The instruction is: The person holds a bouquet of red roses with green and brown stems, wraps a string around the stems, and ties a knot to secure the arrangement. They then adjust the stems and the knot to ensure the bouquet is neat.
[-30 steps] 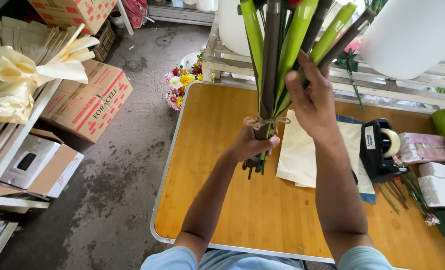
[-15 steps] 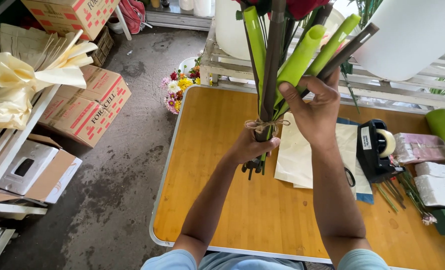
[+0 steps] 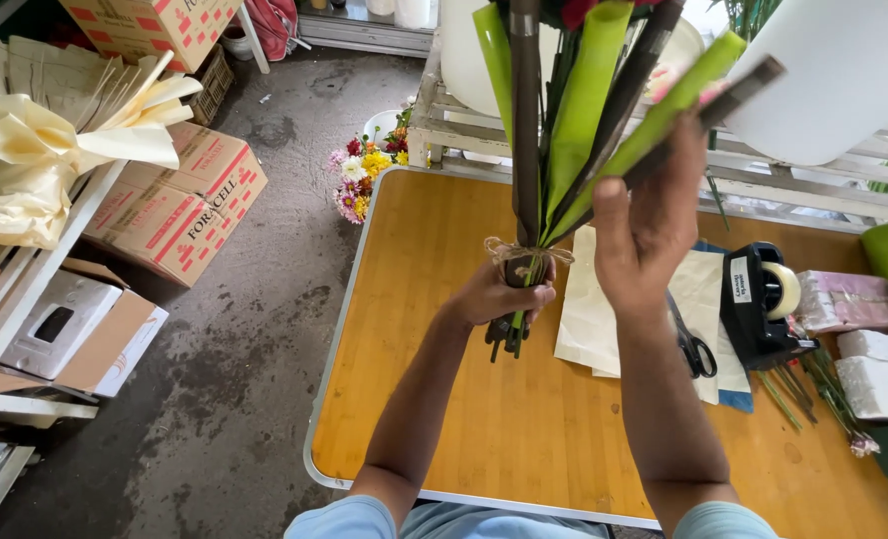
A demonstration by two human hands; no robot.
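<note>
Bouquet [image 3: 564, 130]: one, upright above table [image 3: 484, 419], twine-tied.
Left hand [image 3: 494, 294]: fingers clenched round stems.
Right hand [image 3: 644, 235]: fingers half-curled on wrapping.
Scissors [image 3: 693, 344]: one pair.
Tape dispenser [image 3: 758, 304]: one.
Cardboard boxes [image 3: 180, 205]: three.

Two brown cardboard boxes with red print [image 3: 180, 205] lie on the floor left of the bench; another [image 3: 155, 20] sits at the top edge. A white and brown carton [image 3: 70, 329] rests on the low shelf at left. By the bench's right edge lie a clear packet [image 3: 848, 299] and white wrapped blocks [image 3: 878, 369]. The black tape dispenser [image 3: 758, 304] carries a small white label [image 3: 740, 280].
</note>
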